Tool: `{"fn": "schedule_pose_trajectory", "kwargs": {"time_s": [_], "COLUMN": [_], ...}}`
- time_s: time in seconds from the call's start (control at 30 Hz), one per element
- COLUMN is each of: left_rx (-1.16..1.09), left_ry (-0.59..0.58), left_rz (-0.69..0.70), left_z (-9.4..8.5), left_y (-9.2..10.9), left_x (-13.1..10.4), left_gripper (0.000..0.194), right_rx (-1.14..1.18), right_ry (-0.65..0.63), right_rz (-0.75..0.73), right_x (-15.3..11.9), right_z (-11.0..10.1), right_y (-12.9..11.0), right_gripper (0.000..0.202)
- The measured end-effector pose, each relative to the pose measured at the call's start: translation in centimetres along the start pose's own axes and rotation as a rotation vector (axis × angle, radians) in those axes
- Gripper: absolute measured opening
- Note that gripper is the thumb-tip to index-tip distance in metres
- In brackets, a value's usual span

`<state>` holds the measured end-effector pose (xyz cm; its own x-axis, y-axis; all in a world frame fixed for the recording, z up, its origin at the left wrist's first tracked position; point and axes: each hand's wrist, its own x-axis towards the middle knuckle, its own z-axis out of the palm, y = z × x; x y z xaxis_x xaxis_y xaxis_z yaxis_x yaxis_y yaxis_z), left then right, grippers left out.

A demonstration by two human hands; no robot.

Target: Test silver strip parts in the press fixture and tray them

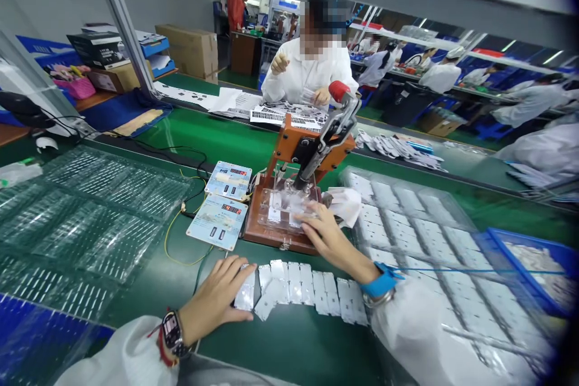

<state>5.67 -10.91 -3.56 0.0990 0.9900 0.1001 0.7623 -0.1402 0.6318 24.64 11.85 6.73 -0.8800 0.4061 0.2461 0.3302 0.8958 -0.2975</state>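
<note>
- The left hand (217,295) spans a white card (245,289) lying on the green worktop (262,350); its fingers are parted by about the card's length, forefinger at the far end, thumb at the near end.
- That card's long axis runs from near to far, the far end leaning slightly right.
- Just right of it, a row of cards (294,283) lies side by side, mostly pointing near to far; one near the left end slants across its neighbours.
- The right hand (328,238) has its fingers stretched out and loosely spread, their tips at the clear plate (265,217) of the press (280,238); whether they grip anything I cannot tell.
- A pale piece (274,206) lies at that plate, its long axis also near to far.
- On the right, a clear tray (384,184) holds pale flat pieces in rows.
- Beyond its right side, a blue bin (497,244) holds a heap of small whitish pieces.
- Left of the press are two display boxes (217,223).
</note>
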Motion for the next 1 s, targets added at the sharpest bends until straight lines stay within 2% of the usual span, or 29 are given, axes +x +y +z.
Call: {"fn": "schedule_pose_trajectory", "kwargs": {"time_s": [0.1, 0.23, 0.33, 0.43, 0.57, 0.63, 0.73, 0.83, 1.0], "left_rx": [-0.024, -0.067, -0.064, -0.009, 0.030, 0.027, -0.004, -0.029, -0.027], "left_ry": [0.040, 0.133, 0.249, 0.283, 0.296, 0.295, 0.286, 0.284, 0.256], "left_rz": [-0.010, -0.005, 0.031, 0.037, 0.049, 0.047, 0.041, 0.048, 0.093], "left_z": [-0.6, -2.3, -4.0, -5.9, -8.2, -8.8, -9.0, -8.4, -7.2], "left_y": [-0.1, -0.1, -0.1, -0.1, -0.2, -0.5, -1.0, -1.5, -0.8], "left_x": [-0.3, -0.6, 0.1, 1.7, 4.7, 6.2, 8.2, 10.0, 12.2], "left_gripper": [0.084, 0.080, 0.071, 0.064, 0.054, 0.051, 0.049, 0.051, 0.054], "right_rx": [-0.132, -0.130, -0.084, -0.075, -0.037, -0.054, -0.102, -0.128, -0.186], "right_ry": [-0.163, -0.184, -0.185, -0.210, -0.351, -0.342, -0.262, -0.250, -0.174], "right_rz": [-0.054, -0.108, -0.101, -0.082, -0.008, -0.003, -0.042, -0.046, -0.057], "right_x": [1.1, 2.2, 2.7, 3.6, 4.6, 4.8, 4.8, 4.5, 2.6], "right_z": [0.0, 0.0, 0.4, 0.9, 1.3, 1.3, 1.4, 1.5, 0.6], "right_y": [0.1, 0.8, 0.7, -0.3, -1.6, -1.8, -1.8, -1.4, -0.6], "right_gripper": [0.035, 0.048, 0.043, 0.042, 0.050, 0.050, 0.049, 0.049, 0.053]}}
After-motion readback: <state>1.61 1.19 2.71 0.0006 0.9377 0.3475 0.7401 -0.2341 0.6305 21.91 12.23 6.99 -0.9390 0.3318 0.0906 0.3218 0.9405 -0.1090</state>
